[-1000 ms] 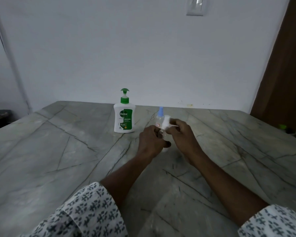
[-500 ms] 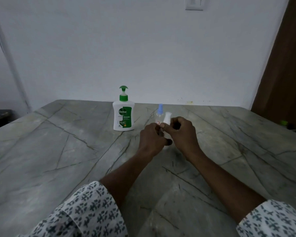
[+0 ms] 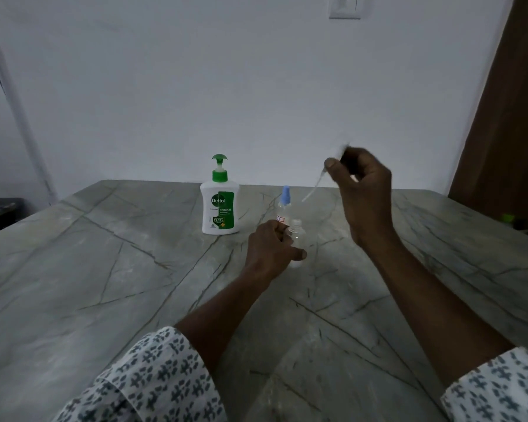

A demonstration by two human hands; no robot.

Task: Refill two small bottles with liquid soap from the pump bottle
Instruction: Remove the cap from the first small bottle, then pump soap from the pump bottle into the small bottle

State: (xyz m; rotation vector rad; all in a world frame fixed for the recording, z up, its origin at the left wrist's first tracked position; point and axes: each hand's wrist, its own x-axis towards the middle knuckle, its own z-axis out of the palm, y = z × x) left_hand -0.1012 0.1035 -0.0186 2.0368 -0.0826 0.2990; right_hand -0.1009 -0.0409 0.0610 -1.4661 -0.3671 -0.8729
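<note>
Left hand, grip clamped round the uncapped small bottle, is holding it upright on the worktop at frame centre. Right hand, up and to the right, is pinching the spray head, tube dangling. Blue-capped bottle is standing just behind, pump bottle further left.

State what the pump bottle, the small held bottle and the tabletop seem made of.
Pump bottle: opaque white plastic, likely, slightly glossy, with a green pump. Small bottle: clear and see-through, probably plastic. Tabletop: smooth grey-green stone, apparently marble, with dark veins.
</note>
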